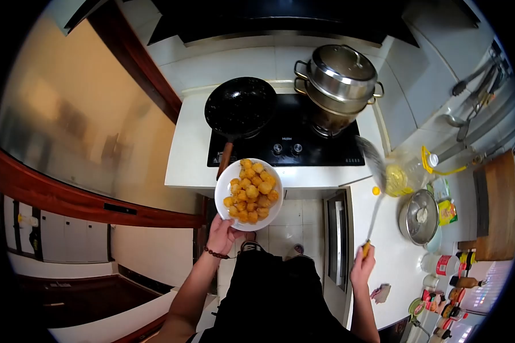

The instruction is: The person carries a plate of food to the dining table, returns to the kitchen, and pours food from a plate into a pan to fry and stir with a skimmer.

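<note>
My left hand (222, 233), a beaded bracelet at its wrist, grips the near rim of a white plate (276, 214). Golden fried balls (252, 188) are heaped on that plate, in front of the stove. My right hand (362, 266) is closed round the wooden-looking handle of a long metal skimmer (374, 220). Its wide head, smeared by motion, points away from me beside the stove's right edge, near a large oil bottle (403, 177). A black frying pan (240, 106) sits on the left burner, its brown handle partly behind the plate.
A lidded steamer pot (340, 80) stands on the right burner of the black cooktop (286, 151). Along the right counter (389, 246) are a metal bowl (419, 217), a cloth-like scrap (381, 293) and several jars. Utensils (475, 103) hang on the right wall. A sliding door (86, 114) borders the left.
</note>
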Motion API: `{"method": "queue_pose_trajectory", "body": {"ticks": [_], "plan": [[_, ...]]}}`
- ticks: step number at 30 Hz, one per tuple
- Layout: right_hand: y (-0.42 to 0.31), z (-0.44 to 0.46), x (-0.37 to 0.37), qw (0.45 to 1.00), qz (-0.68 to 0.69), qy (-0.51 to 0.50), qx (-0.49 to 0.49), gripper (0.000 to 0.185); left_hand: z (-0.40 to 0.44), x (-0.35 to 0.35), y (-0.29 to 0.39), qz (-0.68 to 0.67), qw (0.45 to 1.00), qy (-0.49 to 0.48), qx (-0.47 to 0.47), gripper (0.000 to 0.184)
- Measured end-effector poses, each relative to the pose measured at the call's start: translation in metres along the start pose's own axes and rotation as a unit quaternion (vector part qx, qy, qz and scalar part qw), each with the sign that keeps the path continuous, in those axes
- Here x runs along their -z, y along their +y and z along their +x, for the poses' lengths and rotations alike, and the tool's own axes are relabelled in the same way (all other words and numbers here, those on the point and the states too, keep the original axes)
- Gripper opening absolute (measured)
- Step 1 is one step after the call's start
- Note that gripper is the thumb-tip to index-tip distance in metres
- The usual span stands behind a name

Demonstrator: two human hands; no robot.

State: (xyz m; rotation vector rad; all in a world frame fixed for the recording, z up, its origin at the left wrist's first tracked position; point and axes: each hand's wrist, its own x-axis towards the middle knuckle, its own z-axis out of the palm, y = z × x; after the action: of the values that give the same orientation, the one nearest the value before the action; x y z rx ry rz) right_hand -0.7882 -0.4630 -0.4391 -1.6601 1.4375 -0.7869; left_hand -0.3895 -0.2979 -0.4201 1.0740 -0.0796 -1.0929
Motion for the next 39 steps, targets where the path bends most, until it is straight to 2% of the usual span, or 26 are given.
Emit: {"method": "queue_pose_trajectory", "body": {"ticks": [3, 7, 11, 14, 15, 23, 39], "plan": [[-0.064, 0.038, -0.060, 0.991, 0.033, -0.126, 0.011, 0.016, 0.021, 0.018, 0.054, 0.013, 0.999, 0.002, -0.030, 0.046], [-0.174, 0.075, -0.145, 0.933, 0.192, -0.285, -0.107, 0.019, 0.065, 0.041, 0.135, 0.043, 0.997, 0.008, -0.070, 0.047], [-0.247, 0.097, -0.219, 0.877, 0.263, -0.361, -0.177, 0.018, 0.119, 0.060, 0.208, 0.099, 0.990, -0.010, -0.097, 0.045], [-0.282, 0.123, -0.259, 0.881, 0.249, -0.362, -0.173, 0.017, 0.179, 0.079, 0.252, 0.132, 0.989, 0.015, -0.072, 0.046], [-0.295, 0.129, -0.261, 0.883, 0.257, -0.353, -0.174, 0.018, 0.194, 0.091, 0.261, 0.131, 0.988, -0.026, -0.077, 0.049], [-0.314, 0.181, -0.251, 0.910, 0.259, -0.272, -0.175, 0.019, 0.238, 0.103, 0.315, 0.119, 0.991, -0.012, -0.068, 0.044], [-0.311, 0.217, -0.256, 0.897, 0.234, -0.326, -0.182, 0.018, 0.254, 0.078, 0.328, 0.147, 0.987, 0.005, -0.065, 0.041]]}}
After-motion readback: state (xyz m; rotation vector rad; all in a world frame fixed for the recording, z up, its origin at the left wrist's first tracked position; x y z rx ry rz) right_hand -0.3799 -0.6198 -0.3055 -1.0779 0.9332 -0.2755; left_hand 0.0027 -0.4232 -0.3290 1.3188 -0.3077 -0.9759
